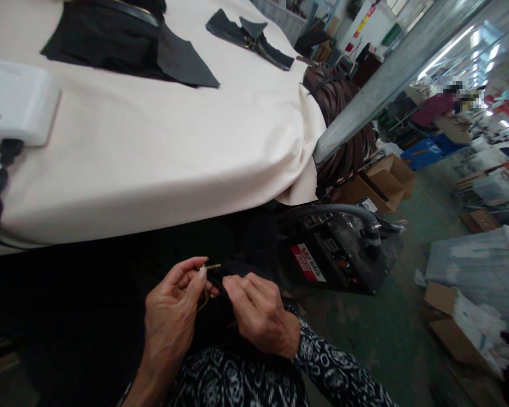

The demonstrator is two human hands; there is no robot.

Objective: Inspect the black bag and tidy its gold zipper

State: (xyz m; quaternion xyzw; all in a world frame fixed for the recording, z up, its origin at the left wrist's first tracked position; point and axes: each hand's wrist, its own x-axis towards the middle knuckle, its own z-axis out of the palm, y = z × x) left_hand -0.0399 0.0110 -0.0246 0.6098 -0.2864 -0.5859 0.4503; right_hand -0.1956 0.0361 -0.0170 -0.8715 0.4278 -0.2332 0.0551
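Note:
Below the edge of the padded table, both my hands work on a black garment (241, 271) held over my lap. My left hand (172, 311) pinches the cloth at a small gold-coloured metal piece (211, 265), thumb and fingers closed on it. My right hand (261, 314) grips the same black cloth just to the right, its fingers curled over the fold. The two hands nearly touch. My sleeves carry a black and white pattern.
A cream-covered table (161, 147) fills the upper left, bearing black fabric pieces (123, 45), more dark pieces (250, 34) and a white device (17, 102) with a black cord. A black machine with a grey hose (339, 249) stands on the floor. Cardboard boxes (385, 181) lie beyond.

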